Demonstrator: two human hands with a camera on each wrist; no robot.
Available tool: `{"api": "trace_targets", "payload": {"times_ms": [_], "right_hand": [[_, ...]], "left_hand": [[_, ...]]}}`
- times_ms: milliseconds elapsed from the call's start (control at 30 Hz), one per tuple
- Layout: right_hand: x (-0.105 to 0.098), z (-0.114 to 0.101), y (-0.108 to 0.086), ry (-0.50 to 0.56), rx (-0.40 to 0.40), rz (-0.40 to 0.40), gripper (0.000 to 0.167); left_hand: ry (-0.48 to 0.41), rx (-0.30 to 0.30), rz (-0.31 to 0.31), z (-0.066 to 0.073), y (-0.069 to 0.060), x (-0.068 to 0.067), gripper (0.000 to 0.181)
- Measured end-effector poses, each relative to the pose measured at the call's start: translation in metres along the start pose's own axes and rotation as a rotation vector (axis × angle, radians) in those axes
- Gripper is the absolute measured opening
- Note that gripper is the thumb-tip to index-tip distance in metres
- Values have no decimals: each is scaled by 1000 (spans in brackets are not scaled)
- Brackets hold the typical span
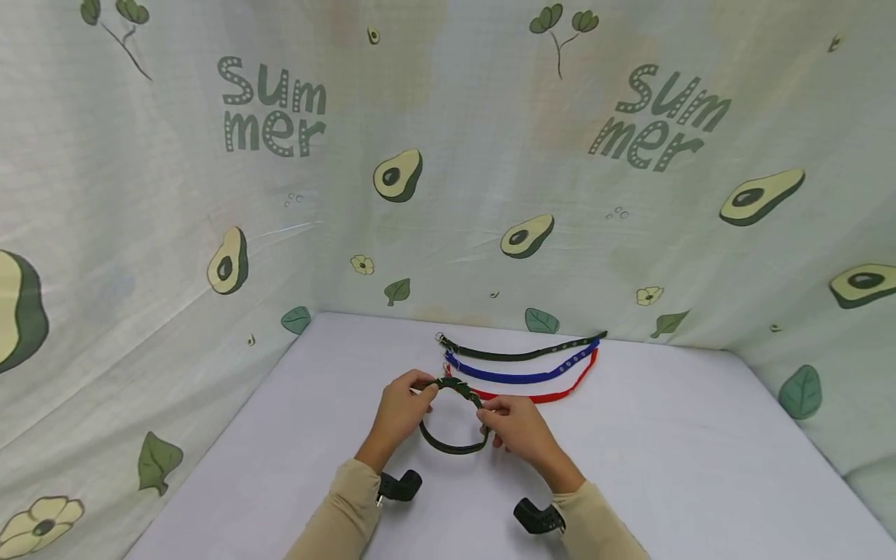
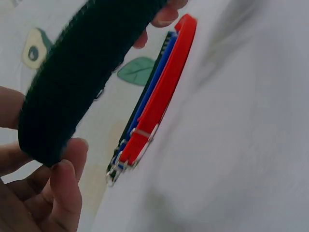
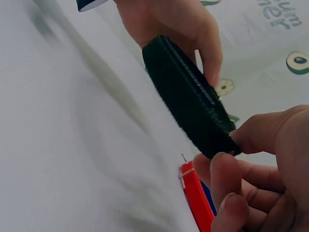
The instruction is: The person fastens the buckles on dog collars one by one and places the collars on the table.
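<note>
Both hands hold a dark green strap [image 1: 453, 449] that is closed into a loop above the table. At the loop's left side the left hand [image 1: 401, 410] pinches it between thumb and fingers; the right hand [image 1: 519, 429] pinches the right side. The left wrist view shows the wide band [image 2: 72, 72] close up, with the left hand [image 2: 43, 188] at its lower end. In the right wrist view the band [image 3: 186, 96] runs between the left hand and the right hand [image 3: 270, 169].
Behind the hands, a dark green strap [image 1: 511, 357], a blue strap [image 1: 518, 379] and a red strap [image 1: 556, 396] lie in curved rows on the white table [image 1: 315, 435]. A patterned curtain [image 1: 448, 117] hangs behind. Each wrist carries a black device.
</note>
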State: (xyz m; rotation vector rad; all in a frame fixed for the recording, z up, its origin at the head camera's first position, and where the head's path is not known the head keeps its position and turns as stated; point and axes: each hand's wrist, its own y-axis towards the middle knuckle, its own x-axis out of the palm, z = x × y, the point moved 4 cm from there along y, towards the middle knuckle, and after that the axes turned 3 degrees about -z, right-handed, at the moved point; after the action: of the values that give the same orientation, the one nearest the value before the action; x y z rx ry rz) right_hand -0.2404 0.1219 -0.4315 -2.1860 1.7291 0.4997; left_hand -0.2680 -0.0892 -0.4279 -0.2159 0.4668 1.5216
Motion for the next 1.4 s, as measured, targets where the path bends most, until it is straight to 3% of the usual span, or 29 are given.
{"api": "trace_targets", "payload": {"times_ms": [200, 433, 667, 900, 1200, 1400], "right_hand": [[8, 0, 9, -5, 5, -3, 21], [16, 0, 18, 8, 14, -11, 19], [25, 5, 26, 30, 10, -9, 24], [32, 3, 27, 0, -28, -7, 25], [47, 3, 33, -52, -13, -7, 26], [53, 3, 39, -98, -6, 26, 23]], "left_hand": [[65, -25, 11, -9, 5, -7, 15], [200, 14, 29, -14, 12, -14, 14], [271, 20, 40, -19, 14, -23, 15], [365, -17, 44, -26, 14, -26, 15], [406, -86, 45, -35, 14, -30, 18], [414, -89, 52, -39, 14, -33, 19]]}}
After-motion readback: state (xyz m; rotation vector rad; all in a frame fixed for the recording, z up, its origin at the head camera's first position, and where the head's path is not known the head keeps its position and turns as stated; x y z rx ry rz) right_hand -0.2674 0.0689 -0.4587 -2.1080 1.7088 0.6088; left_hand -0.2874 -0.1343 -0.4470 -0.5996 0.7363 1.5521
